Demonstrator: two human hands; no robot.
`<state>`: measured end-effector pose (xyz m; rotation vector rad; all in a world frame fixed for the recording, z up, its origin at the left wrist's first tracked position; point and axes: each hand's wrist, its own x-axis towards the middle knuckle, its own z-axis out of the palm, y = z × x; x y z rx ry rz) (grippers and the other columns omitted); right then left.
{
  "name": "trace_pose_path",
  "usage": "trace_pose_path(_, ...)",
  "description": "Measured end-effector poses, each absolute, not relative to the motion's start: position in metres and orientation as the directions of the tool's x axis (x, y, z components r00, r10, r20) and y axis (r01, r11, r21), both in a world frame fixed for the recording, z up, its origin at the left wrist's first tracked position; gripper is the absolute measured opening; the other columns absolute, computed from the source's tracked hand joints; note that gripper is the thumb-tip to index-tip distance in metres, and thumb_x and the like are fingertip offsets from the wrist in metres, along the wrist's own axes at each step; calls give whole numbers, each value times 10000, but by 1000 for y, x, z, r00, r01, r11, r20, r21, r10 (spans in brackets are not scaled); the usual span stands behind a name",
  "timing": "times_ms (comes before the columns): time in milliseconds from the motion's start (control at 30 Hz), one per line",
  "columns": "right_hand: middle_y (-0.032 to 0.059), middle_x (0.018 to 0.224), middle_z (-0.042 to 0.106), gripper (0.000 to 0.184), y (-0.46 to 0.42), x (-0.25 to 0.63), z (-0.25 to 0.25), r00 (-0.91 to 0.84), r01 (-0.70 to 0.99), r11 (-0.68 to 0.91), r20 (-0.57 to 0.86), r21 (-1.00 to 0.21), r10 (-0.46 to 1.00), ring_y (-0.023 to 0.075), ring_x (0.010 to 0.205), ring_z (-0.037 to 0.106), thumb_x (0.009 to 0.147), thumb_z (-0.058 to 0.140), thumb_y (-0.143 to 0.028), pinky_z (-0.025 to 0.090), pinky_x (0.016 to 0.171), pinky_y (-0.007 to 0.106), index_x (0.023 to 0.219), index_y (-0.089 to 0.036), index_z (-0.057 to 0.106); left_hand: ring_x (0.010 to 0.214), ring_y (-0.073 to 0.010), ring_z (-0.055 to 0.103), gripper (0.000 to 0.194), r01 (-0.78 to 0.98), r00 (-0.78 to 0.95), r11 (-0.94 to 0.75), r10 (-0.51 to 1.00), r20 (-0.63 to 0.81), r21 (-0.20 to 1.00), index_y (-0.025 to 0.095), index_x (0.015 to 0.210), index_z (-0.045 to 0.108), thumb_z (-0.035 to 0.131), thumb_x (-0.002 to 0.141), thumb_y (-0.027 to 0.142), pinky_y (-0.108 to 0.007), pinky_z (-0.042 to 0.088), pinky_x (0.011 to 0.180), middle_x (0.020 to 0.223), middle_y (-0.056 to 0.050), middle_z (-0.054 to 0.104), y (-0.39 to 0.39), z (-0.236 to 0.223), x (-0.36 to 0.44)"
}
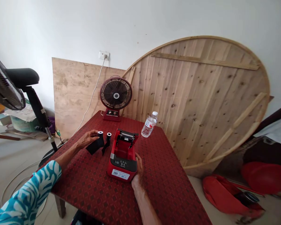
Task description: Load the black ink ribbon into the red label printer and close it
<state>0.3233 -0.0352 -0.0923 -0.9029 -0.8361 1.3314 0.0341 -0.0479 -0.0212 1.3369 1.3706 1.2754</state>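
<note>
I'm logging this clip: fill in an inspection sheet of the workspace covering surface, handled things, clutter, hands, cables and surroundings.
Surface: table with a red patterned top.
Handled things: red machine, lid raised, white label on its front; black roll, partly unwound; second roll beside it.
Clutter: water bottle, white-capped; small fan at the far end.
Hands: left hand at the black roll, grip unclear; right hand against the machine's right side.
Cables: white cable plugged into the wall socket; pale cable loops on the floor, left.
Surroundings: standing fan at left; round wooden panel against the wall.
</note>
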Motion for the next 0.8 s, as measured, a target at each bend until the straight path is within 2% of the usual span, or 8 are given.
trace_pose_path(167, 12, 842, 704, 643, -35, 320, -91, 81, -421, 21, -15, -907, 997, 187, 691, 626, 679, 656, -652, 472, 655, 301, 1147, -211, 632, 840, -227, 674, 498, 93, 123, -119, 987, 107, 989, 155, 988, 637, 748, 642, 496, -324, 516, 737, 960, -90, 718, -52, 13, 72)
trace_pose_path(267, 9, 797, 697, 620, -37, 318, -90, 75, -424, 45, 14, -905, 997, 179, 662, 618, 698, 648, -642, 467, 639, 294, 1131, -199, 637, 891, -217, 667, 423, 327, 243, -186, 964, 108, 926, 177, 1046, 681, 721, 706, 425, -313, 503, 809, 964, -49, 731, -54, 29, 102)
trace_pose_path(333, 7, 788, 693, 595, -37, 318, -89, 80, -431, 65, 33, -900, 996, 172, 649, 613, 709, 649, -621, 462, 626, 285, 1121, -191, 636, 894, -193, 661, 359, 533, 276, -257, 954, 122, 806, 209, 1054, 703, 709, 735, 373, -279, 485, 831, 953, -15, 737, -53, 36, 118)
trace_pose_path(433, 12, 848, 698, 563, -37, 318, -89, 75, -456, 64, 34, -888, 997, 171, 693, 620, 714, 656, -594, 463, 644, 278, 1110, -194, 629, 934, -191, 660, 318, 793, 292, -309, 949, 117, 524, 244, 1074, 706, 696, 770, 336, -252, 471, 818, 1017, -13, 735, -46, 42, 137)
trace_pose_path(533, 28, 975, 699, 536, -36, 318, -89, 58, -474, 59, 36, -878, 998, 192, 822, 636, 720, 659, -581, 478, 733, 300, 1098, -203, 628, 1023, -228, 649, 298, 920, 280, -289, 957, 72, 266, 270, 1058, 709, 714, 762, 306, -270, 469, 838, 1065, -32, 731, -38, 44, 153)
trace_pose_path(667, 41, 1059, 690, 521, -35, 318, -91, 53, -471, 74, 56, -879, 997, 216, 935, 635, 732, 653, -573, 479, 817, 329, 1101, -204, 637, 979, -280, 669, 244, 958, 240, -241, 971, 26, 156, 253, 941, 736, 763, 701, 286, -322, 488, 828, 952, -76, 744, -30, 45, 169)
trace_pose_path(800, 35, 1035, 696, 518, -35, 316, -91, 50, -487, 65, 46, -871, 998, 213, 906, 640, 742, 646, -570, 486, 791, 324, 1114, -210, 631, 981, -311, 674, 263, 966, 240, -238, 971, -3, 101, 239, 984, 727, 741, 724, 272, -369, 501, 838, 977, -116, 737, -32, 45, 177)
